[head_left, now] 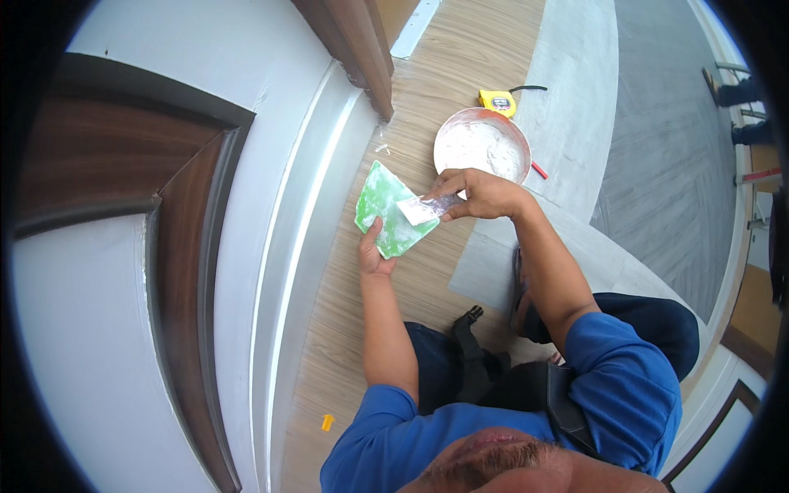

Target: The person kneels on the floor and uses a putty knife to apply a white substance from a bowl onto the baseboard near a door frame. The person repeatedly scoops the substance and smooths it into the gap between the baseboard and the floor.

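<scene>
My left hand (376, 251) is closed on the lower left edge of a green board (380, 200), its thumb lying on the face. White paste is smeared over parts of the board. In my right hand (481, 194) I grip a putty knife (421, 209), whose pale, paste-coated blade rests against or just over the board's right side; contact is hard to tell. Just beyond my right hand stands a round bucket (479, 148) with white paste inside.
A yellow tape measure (497, 102) lies behind the bucket, and a red stick-like thing (539, 170) beside it. At the left runs a white wall (238, 271) with dark wood moulding (189, 214). A brown door frame (362, 49) stands ahead. Another person's legs (740, 111) show far right.
</scene>
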Action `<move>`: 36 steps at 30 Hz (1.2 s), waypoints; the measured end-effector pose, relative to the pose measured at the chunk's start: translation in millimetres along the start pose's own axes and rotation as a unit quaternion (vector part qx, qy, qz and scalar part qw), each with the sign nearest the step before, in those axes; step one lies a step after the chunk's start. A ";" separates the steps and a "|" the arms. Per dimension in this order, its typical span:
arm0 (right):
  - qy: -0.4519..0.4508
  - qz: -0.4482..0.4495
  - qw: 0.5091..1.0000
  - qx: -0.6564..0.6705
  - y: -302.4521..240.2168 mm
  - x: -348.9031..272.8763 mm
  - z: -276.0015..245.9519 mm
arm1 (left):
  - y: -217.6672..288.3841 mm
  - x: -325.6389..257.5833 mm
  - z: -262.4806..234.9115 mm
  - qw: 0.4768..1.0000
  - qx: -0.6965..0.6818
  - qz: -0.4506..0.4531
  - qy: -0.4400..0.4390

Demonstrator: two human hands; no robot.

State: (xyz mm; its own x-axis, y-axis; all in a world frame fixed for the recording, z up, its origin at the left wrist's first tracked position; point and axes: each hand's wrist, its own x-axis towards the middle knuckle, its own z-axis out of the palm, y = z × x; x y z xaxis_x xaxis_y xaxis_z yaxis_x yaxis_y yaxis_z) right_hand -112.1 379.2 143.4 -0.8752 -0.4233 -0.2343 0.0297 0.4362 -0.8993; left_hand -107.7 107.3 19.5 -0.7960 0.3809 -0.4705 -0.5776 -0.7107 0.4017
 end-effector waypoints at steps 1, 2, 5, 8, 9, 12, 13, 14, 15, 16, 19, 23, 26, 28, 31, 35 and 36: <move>0.002 0.003 1.000 -0.009 0.4 0.4 -1.2 | 0.2 1.0 -1.4 1.000 0.006 -0.002 -0.011; 0.003 0.010 1.000 -0.016 2.5 0.1 -3.2 | 0.6 1.7 -2.9 1.000 0.012 -0.004 -0.022; -0.001 0.041 0.998 -0.053 17.5 -3.6 -15.4 | -0.6 1.8 -3.7 0.999 0.025 0.006 -0.031; 0.017 0.111 0.985 -0.132 23.6 -6.3 -29.9 | 0.6 -0.1 -3.3 0.999 0.004 0.009 -0.034; 0.031 0.082 0.991 -0.106 22.2 -6.3 -30.5 | 1.1 -0.4 -3.2 0.999 -0.008 0.009 -0.036; 0.066 -0.028 0.997 -0.039 10.3 3.7 -17.5 | 0.4 4.6 -5.4 0.999 -0.025 -0.008 -0.028; 0.061 -0.006 0.998 -0.010 7.2 8.2 -9.5 | -0.1 5.1 -6.0 0.999 -0.017 -0.003 -0.033; 0.053 0.011 0.999 -0.005 8.6 10.7 -5.3 | -0.7 5.5 -6.7 0.999 -0.010 0.002 -0.038; 0.045 0.028 0.999 0.000 10.3 13.2 -3.0 | -1.0 5.9 -7.5 0.999 -0.003 0.007 -0.044; 0.055 0.041 0.997 -0.042 13.8 14.7 -6.0 | -0.9 5.8 -8.5 0.999 -0.012 0.012 -0.044; 0.077 0.064 0.991 -0.086 17.5 11.4 -17.1 | 0.4 5.4 -9.5 0.997 -0.041 0.026 -0.054; 0.069 0.022 0.988 0.133 8.6 6.8 -15.7 | 3.7 2.1 -10.1 0.994 -0.073 0.017 -0.078; 0.042 0.015 0.953 0.300 8.7 9.2 -17.4 | 2.5 4.4 -8.2 0.994 -0.088 0.006 -0.064; 0.007 0.025 0.933 0.359 15.0 12.0 -19.0 | 2.5 4.6 -4.7 0.994 -0.092 -0.004 -0.054; 0.011 0.042 0.896 0.441 19.3 15.6 -9.8 | 3.2 3.3 -2.5 0.995 -0.083 -0.021 -0.058; 0.055 0.044 0.878 0.473 19.0 22.9 -2.8 | 2.6 4.8 -11.7 0.994 -0.068 -0.022 -0.087; 0.057 0.041 0.882 0.465 17.8 23.5 -2.8 | 2.5 5.6 -13.9 0.993 -0.069 -0.022 -0.095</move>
State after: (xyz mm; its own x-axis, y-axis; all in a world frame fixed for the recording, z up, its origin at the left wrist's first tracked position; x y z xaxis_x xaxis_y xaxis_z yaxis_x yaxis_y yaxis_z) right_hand -133.6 379.3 122.9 -0.8925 -0.3154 -0.3225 0.4334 -0.4014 -0.8068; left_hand -111.0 99.4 6.9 -0.7979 0.5082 -0.3240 -0.5926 -0.7599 0.2673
